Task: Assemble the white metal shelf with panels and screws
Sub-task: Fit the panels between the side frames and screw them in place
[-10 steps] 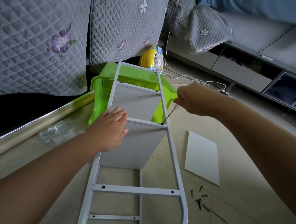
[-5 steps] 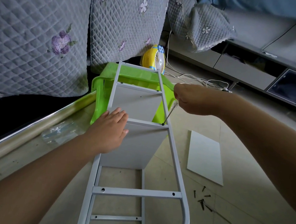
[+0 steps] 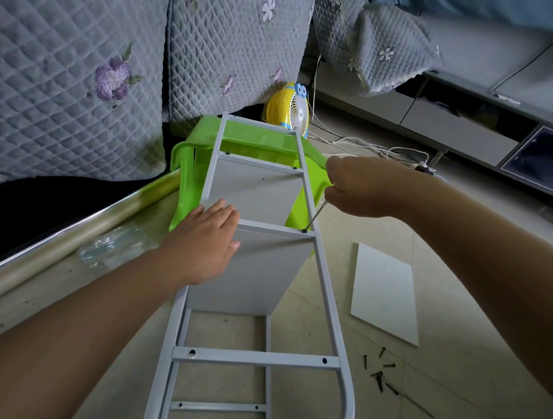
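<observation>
The white metal shelf frame (image 3: 327, 293) lies on its side across the floor, its far end resting on a green plastic stool (image 3: 190, 169). Two white panels (image 3: 254, 275) stand fitted between its side rails. My left hand (image 3: 203, 242) rests flat on the left rail and the nearer panel's top edge. My right hand (image 3: 362, 187) grips a screwdriver (image 3: 315, 215) whose tip sits on a screw at the right end of the middle crossbar. A loose white panel (image 3: 385, 292) lies on the floor to the right, with several dark screws (image 3: 379, 370) near it.
A sofa with grey quilted covers (image 3: 79, 62) and a metal base rail (image 3: 60, 241) runs along the left. A yellow desk fan (image 3: 291, 108) and white cables (image 3: 377, 148) lie beyond the stool. A low TV cabinet (image 3: 464, 133) stands at the back right. A clear plastic bag (image 3: 107, 246) lies by the sofa.
My right hand has turned slightly on the screwdriver, whose tip stays on the same screw. My left hand and the frame have not moved.
</observation>
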### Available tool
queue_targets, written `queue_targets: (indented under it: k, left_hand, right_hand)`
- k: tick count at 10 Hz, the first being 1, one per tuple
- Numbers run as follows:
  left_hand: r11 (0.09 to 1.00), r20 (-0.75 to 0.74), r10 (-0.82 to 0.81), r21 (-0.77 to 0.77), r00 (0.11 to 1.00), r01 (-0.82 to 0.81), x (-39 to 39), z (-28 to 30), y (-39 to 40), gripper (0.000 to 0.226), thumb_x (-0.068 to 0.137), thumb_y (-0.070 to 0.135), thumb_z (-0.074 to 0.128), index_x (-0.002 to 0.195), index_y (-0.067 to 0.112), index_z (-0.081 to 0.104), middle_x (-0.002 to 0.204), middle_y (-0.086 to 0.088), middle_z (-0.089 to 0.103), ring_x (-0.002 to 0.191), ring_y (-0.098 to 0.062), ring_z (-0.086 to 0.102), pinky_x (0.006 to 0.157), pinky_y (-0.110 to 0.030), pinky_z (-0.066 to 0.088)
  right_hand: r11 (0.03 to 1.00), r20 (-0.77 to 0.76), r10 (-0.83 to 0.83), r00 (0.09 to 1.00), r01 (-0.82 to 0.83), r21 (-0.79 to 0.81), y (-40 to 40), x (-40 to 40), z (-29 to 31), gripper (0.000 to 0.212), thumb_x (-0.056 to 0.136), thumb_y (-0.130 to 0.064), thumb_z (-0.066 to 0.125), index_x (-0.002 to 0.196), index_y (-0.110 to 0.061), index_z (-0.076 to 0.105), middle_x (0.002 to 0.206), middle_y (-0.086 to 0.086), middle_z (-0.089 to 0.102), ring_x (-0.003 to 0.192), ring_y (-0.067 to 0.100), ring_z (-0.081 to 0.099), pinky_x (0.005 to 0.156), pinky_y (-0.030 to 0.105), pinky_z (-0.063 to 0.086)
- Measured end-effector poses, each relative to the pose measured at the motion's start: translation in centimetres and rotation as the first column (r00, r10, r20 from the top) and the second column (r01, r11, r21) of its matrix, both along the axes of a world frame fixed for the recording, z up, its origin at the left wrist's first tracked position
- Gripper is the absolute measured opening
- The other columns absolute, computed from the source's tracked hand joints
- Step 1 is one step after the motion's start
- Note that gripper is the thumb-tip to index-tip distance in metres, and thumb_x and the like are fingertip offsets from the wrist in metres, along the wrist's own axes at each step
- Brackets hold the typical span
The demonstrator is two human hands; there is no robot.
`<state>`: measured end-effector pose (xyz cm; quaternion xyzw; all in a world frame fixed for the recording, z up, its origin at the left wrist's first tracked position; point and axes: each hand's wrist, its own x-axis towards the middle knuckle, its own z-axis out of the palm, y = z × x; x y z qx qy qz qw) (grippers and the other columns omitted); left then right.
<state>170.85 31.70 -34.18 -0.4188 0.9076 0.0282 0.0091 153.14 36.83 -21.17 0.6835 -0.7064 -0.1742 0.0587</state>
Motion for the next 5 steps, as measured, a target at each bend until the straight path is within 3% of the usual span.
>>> queue_targets:
  k: [1, 2, 3, 5]
  left_hand:
    - [1.000, 0.001, -0.004, -0.001, 1.000, 0.004, -0.09, 0.04, -0.19, 0.053, 0.102, 0.030, 0.022, 0.148, 0.011, 0.003, 0.157, -0.001, 0.002, 0.145, -0.015, -0.003, 0.115, -0.030, 0.003]
    - [1.000, 0.000, -0.008, 0.010, 1.000, 0.008, -0.14, 0.08, -0.21, 0.053, 0.102, 0.029, 0.022, 0.148, 0.011, 0.004, 0.157, -0.001, 0.002, 0.145, -0.015, -0.003, 0.115, -0.030, 0.003]
    - [1.000, 0.003, -0.004, 0.003, 1.000, 0.004, -0.06, 0.01, -0.15, 0.053, 0.102, 0.029, 0.022, 0.148, 0.011, 0.003, 0.157, -0.001, 0.002, 0.145, -0.015, -0.004, 0.115, -0.030, 0.002]
    - [1.000, 0.006, -0.004, -0.008, 1.000, 0.004, -0.18, 0.00, -0.07, 0.053, 0.102, 0.029, 0.022, 0.148, 0.011, 0.004, 0.157, -0.001, 0.003, 0.145, -0.015, -0.003, 0.115, -0.030, 0.003]
  right_hand:
    - [0.999, 0.098, 0.002, 0.995, -0.006, 0.046, 0.18, -0.26, 0.24, 0.006, 0.095, -0.015, 0.036, 0.096, -0.009, 0.036, 0.084, 0.005, 0.041, 0.083, 0.022, 0.038, 0.071, 0.029, 0.029]
    - [0.998, 0.052, 0.047, 0.998, -0.048, 0.031, 0.25, -0.35, 0.25, 0.003, 0.095, -0.008, 0.038, 0.096, -0.010, 0.038, 0.076, 0.001, 0.038, 0.080, 0.022, 0.039, 0.069, 0.028, 0.029]
    - [0.997, -0.041, 0.080, 0.996, -0.081, -0.009, 0.10, -0.11, 0.34, 0.021, 0.098, -0.015, 0.039, 0.112, -0.001, 0.047, 0.105, 0.017, 0.056, 0.092, 0.031, 0.051, 0.075, 0.033, 0.038]
    - [0.997, -0.226, 0.069, 0.972, -0.074, -0.016, -0.22, 0.50, 0.63, 0.032, 0.099, -0.024, 0.037, 0.112, -0.002, 0.055, 0.113, 0.016, 0.058, 0.107, 0.033, 0.054, 0.085, 0.034, 0.045]
